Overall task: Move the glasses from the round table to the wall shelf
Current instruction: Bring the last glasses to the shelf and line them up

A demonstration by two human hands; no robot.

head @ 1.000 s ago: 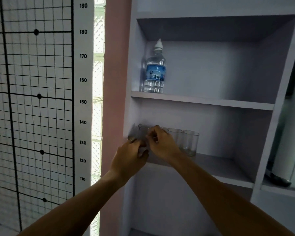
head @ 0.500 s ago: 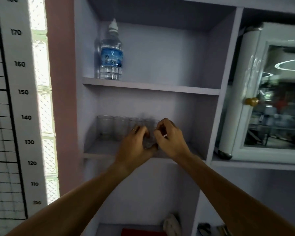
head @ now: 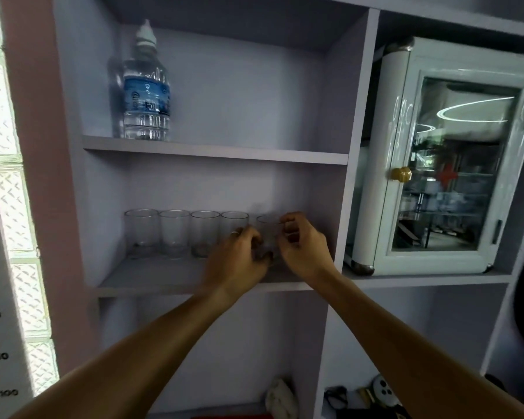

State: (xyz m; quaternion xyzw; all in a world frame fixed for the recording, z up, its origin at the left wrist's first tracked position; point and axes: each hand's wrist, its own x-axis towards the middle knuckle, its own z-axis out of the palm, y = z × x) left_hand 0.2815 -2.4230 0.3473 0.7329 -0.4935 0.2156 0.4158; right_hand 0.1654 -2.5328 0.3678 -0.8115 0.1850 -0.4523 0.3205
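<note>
Nearest: left hand point(head: 239, 261) and right hand point(head: 300, 246), fingers curled round fifth glass point(head: 268, 234) from both sides, on wall shelf point(head: 164, 279) board. Beyond: four glasses point(head: 185, 232) in row leftward, upright. Above: water bottle point(head: 146, 86) on upper board.

Clinic-like room; first-aid cabinet point(head: 442, 164)

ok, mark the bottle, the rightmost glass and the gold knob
bottle point(head: 147, 98), head view, on its blue label
rightmost glass point(head: 268, 229), head view, wall between the hands
gold knob point(head: 401, 173), head view, knob face
</note>
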